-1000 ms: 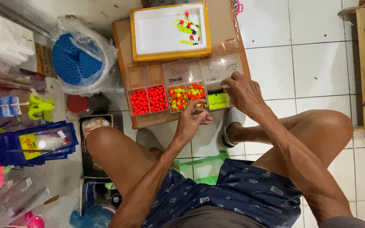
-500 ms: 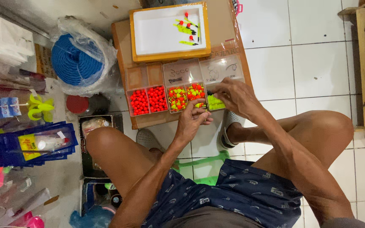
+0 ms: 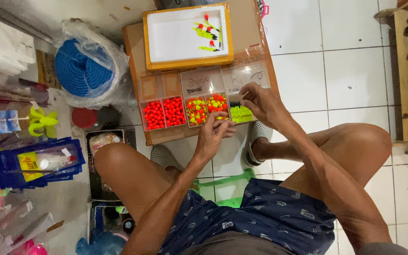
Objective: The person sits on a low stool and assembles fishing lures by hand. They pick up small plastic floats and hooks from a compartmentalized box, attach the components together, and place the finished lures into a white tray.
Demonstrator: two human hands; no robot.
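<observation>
Blue rope coil (image 3: 79,71) in clear bag at 10 o'clock. Cardboard box (image 3: 133,47) at 12, topped w/ 1 yellow-rimmed white tray (image 3: 175,38) holding approx. 6 small floats. Below it 3 clear compartment boxes: red beads (image 3: 164,112), red-yellow beads (image 3: 207,106), yellow-green floats (image 3: 242,113). Blue packets (image 3: 34,163) at 9. Left hand (image 3: 213,134) pinched shut by mixed beads, item unclear. Right hand (image 3: 260,101) over floats box, fingers curled, grip unclear. Hands apart.
</observation>
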